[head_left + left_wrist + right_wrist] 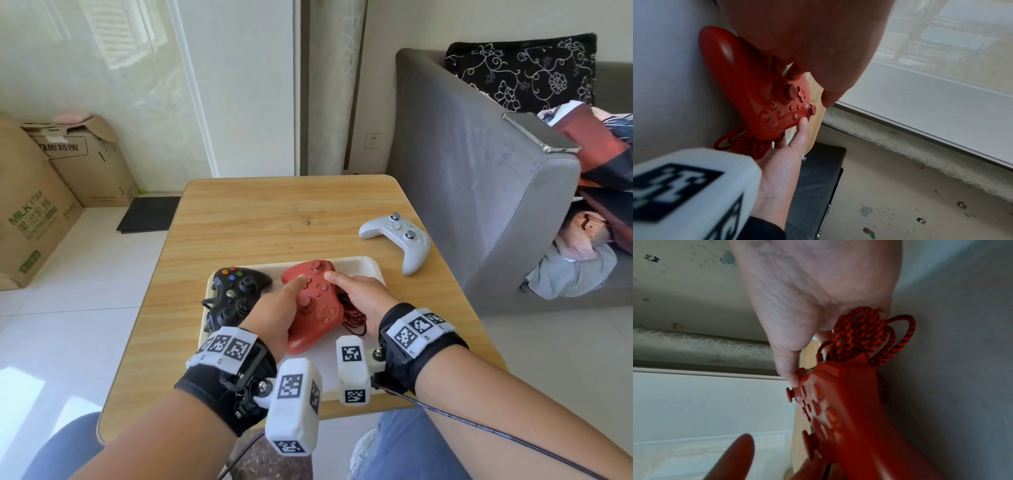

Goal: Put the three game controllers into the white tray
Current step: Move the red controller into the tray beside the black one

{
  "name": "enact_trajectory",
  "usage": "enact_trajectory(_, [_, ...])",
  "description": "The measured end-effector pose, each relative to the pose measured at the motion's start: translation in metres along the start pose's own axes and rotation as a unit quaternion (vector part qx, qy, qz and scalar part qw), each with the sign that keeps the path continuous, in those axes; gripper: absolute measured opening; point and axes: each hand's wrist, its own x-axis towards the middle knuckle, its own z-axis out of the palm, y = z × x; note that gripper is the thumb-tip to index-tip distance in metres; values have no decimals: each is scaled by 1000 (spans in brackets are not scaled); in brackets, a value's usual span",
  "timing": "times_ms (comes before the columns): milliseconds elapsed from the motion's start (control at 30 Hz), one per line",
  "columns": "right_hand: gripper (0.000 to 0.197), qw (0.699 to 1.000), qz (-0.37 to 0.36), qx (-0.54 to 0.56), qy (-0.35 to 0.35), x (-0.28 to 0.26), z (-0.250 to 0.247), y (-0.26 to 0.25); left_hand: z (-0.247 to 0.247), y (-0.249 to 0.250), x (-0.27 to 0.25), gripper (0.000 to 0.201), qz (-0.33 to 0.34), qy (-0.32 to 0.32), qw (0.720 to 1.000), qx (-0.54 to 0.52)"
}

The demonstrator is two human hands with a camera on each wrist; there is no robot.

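While both hands are gripping it, the red controller (pixel 317 301) is sitting over the white tray (pixel 363 265) on the wooden table (pixel 274 212), just right of the black controller (pixel 236 294), which is lying in the tray's left side. The left hand (pixel 277 308) is curling around its left side, and the right hand (pixel 359 294) is pinching its right edge. The white controller (pixel 397 240) is lying on the table, far right of the tray (apart from it).

The left wrist view is showing the thumb lying across the controller's face.

The right wrist view is showing fingers bunching the red braided cable (pixel 869 335).
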Motion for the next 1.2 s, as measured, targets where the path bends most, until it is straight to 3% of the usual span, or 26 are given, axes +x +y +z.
enact_trajectory(167, [49, 999, -2, -34, 8, 4, -2, 2, 0, -5, 2, 42, -4, -4, 1000, -9])
enact_trajectory(300, [52, 996, -53, -64, 35, 1, -4, 3, 0, -6, 1, 37, -26, -27, 999, -26])
enact_trajectory(400, [73, 989, -85, -118, -14, -5, -14, 5, 0, -6, 0, 56, -48, -34, 997, -47])
enact_trajectory(500, [102, 974, -86, -185, -96, -11, -24, 11, -1, -5, -1, 58, -66, -34, 995, -62])
enact_trajectory(567, [114, 967, -90, -218, -97, -10, -28, 12, 2, -4, -4, 60, -70, -34, 995, -63])
enact_trajectory(700, [104, 962, -100, -247, -57, -7, -32, 6, 7, -4, -11, 61, -69, -45, 992, -92])
enact_trajectory(900, [91, 947, -122, -295, -39, -3, -37, 2, 12, -14, -8, 22, -76, -40, 989, -121])
enact_trajectory(1067, [71, 939, -160, -299, -59, 0, -37, -15, 20, -15, -14, 10, -66, -68, 986, -140])
enact_trajectory(1200, [71, 924, -170, -333, -78, 9, -38, -29, 26, -17, -11, 29, -60, -92, 984, -138])
